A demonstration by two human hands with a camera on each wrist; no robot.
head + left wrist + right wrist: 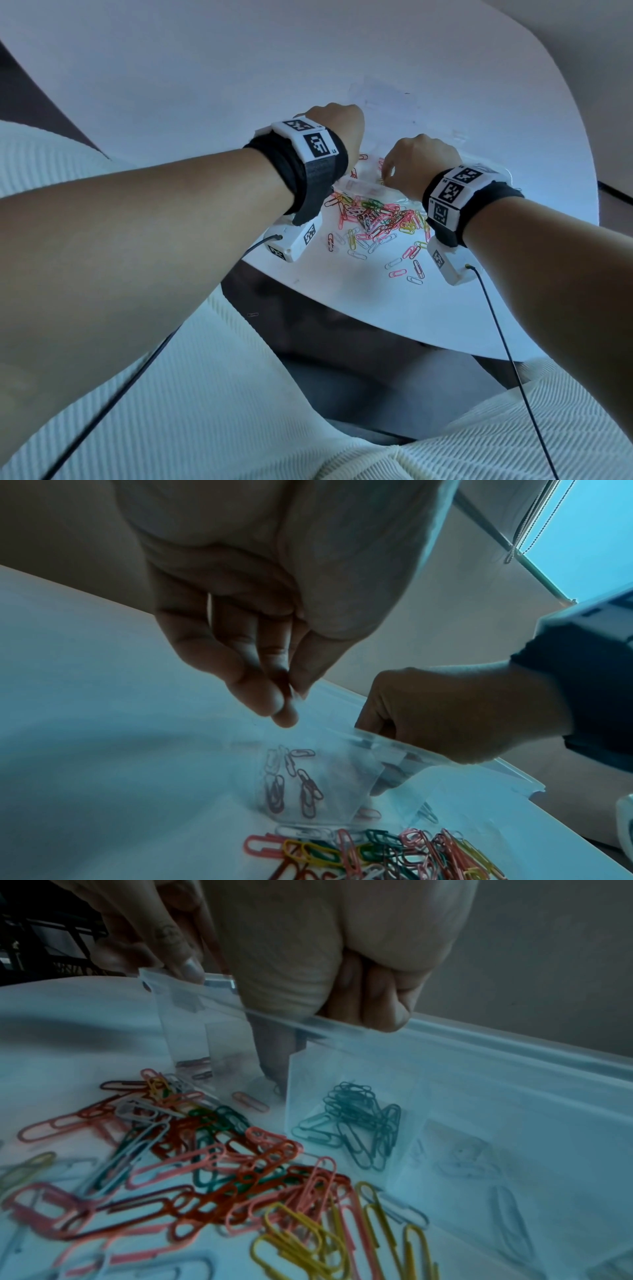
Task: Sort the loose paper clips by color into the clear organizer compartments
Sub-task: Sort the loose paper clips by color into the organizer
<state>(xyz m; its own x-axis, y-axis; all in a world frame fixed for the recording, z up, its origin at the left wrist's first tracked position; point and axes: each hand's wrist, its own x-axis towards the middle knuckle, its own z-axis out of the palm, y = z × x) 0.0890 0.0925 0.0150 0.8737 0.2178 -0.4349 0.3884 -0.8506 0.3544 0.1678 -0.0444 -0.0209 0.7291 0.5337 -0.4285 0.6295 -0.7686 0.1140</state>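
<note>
The clear organizer (363, 186) stands on the white table (205, 85) just behind a heap of loose mixed-colour paper clips (376, 216). My left hand (337, 125) hovers over the organizer's left end compartment, which holds dark red clips (294, 785). Its fingertips (284, 696) are bunched and pinch something small and dark. My right hand (421, 161) reaches over the rim (308, 1020): one finger (274, 1056) points down to the middle compartment's floor and the others are curled. The plastic blurs that fingertip. Green clips (359, 1123) fill the neighbouring compartment.
Pale clips (472, 1158) lie in compartments further right. Stray clips (411, 270) are scattered toward the table's near curved edge (342, 315). One clip (252, 314) lies below the table edge. Cables run from both wrist cameras across my lap.
</note>
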